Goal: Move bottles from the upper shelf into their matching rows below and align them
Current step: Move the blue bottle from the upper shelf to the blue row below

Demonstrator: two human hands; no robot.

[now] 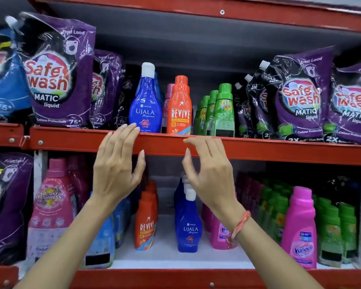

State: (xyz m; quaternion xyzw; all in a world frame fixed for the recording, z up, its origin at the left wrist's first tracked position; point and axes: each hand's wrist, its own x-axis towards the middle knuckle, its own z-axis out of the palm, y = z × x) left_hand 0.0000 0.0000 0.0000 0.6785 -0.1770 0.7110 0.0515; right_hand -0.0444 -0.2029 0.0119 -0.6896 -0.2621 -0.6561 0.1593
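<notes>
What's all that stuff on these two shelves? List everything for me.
Ujala bottle: one at front, blue with white cap, upper shelf centre.
Revive bottles: short row, orange, upper shelf beside the Ujala.
Green bottles: row of several, upper shelf, right of centre.
Safe Wash pouches: several, purple and black, both ends of the upper shelf.
Revive row: orange, lower shelf centre.
Ujala row: blue, lower shelf centre.
Vanish bottle: one, pink, lower shelf right.
Pink freshness bottle: one, lower shelf left.
Shelf rail: red.
Left hand: empty, open.
Right hand: empty, open, thread bracelet.
</notes>
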